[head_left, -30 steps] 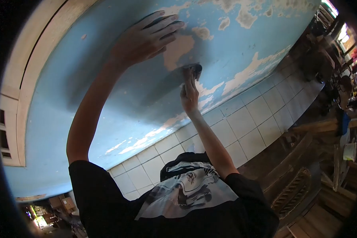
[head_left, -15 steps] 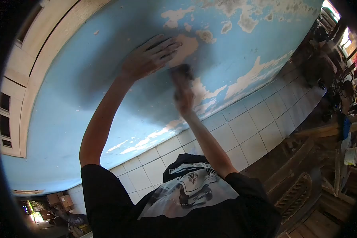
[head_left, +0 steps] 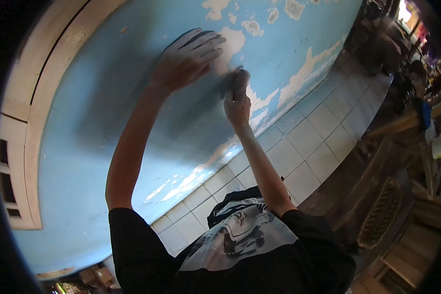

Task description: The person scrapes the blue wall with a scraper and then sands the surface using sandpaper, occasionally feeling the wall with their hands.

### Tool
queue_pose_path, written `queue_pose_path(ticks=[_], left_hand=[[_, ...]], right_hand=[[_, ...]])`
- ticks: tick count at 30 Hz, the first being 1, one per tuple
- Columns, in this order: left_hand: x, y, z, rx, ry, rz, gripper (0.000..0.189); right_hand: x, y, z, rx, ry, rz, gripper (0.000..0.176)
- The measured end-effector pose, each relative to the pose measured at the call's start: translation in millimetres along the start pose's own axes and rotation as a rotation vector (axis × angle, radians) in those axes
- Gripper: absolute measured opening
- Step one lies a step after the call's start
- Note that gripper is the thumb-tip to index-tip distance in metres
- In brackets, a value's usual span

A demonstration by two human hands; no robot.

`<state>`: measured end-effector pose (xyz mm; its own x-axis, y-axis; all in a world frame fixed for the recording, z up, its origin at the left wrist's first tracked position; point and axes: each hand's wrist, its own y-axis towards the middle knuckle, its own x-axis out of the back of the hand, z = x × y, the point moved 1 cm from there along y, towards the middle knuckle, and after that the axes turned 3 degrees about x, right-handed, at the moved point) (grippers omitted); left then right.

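My left hand (head_left: 188, 59) lies against the light blue painted wall (head_left: 132, 88), fingers stretched out and spread beside a bare pale patch (head_left: 230, 46). Lower and to the right, my right hand (head_left: 237, 110) is closed around a dark, blunt-ended hand tool (head_left: 240, 84). The tool is at the wall, just below the bare patch; its exact kind cannot be made out in the shade. Ragged peeled areas (head_left: 304, 73) show pale plaster to the right of it.
White tiles (head_left: 323, 122) run along the lower part of the wall. A cream wooden frame (head_left: 32, 171) borders it at left. Wooden furniture with a carved slatted panel (head_left: 380, 215) stands at lower right, and cardboard boxes (head_left: 98, 277) sit at bottom left.
My right hand, blurred before, shows sharply now and has moved slightly up and right with the tool. My left hand stays near the same bare patch. The camera view has shifted and tilted slightly.
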<state>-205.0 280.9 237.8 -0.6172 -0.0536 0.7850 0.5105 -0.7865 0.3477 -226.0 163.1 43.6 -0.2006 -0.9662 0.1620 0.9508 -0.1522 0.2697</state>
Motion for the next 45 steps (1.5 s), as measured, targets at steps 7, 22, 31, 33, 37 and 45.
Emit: queue_pose_path(ticks=[7, 22, 31, 33, 37, 45], left_hand=[[4, 13, -1, -0.135, 0.046, -0.004, 0.035], [2, 22, 2, -0.227, 0.157, 0.113, 0.035], [-3, 27, -2, -0.218, 0.358, 0.134, 0.042], [-4, 27, -1, -0.213, 0.333, 0.166, 0.043], [-8, 26, 1, -0.228, 0.304, 0.156, 0.043], [-4, 27, -1, -0.217, 0.306, 0.149, 0.038]], right_hand=[[-29, -5, 26, 0.503, -0.151, -0.305, 0.070], [-50, -4, 1, 0.433, -0.048, -0.238, 0.078], [-47, -2, 3, 0.280, 0.128, -0.271, 0.082], [-45, 10, 12, 0.213, 0.123, -0.359, 0.085], [-59, -19, 20, 0.276, -0.013, -0.235, 0.077], [-73, -35, 20, 0.291, -0.001, -0.279, 0.070]])
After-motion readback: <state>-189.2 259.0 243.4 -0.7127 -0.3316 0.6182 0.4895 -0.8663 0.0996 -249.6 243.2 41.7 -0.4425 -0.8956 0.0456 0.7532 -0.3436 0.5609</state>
